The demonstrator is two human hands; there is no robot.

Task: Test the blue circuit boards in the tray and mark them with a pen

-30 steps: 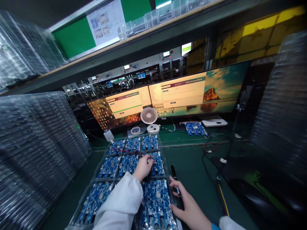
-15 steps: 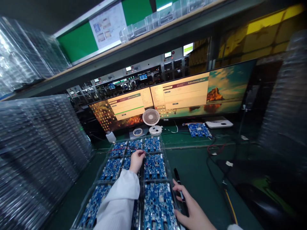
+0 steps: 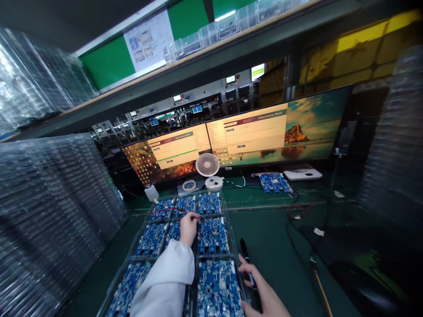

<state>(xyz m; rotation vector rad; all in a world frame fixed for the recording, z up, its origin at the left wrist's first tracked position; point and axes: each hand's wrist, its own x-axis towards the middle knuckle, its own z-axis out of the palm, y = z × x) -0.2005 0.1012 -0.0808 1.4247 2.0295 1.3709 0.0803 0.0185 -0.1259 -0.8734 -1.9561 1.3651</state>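
Note:
My left hand reaches over the tray's middle column, thumb and fingertips pinched on a thin red-and-black cable. The cable trails off to the left, and a thin end sticks out right of my fingertips over a blue circuit board. A small red light glows on that board. My right hand is at the tray's right edge, with a black pen running between its fingers. Thumb and fingertips are beside the nearest right board. The clear plastic tray holds several such boards in compartments; my left sleeve covers some.
Behind the tray stand a small white fan, a tape roll, a white bottle and two monitors. Another blue board and a white device lie back right. Stacked clear trays rise at left; cables at right.
The whole view has shifted slightly, so the tray and both hands appear a little lower. Both hands keep nearly the same place over the tray and its edge.

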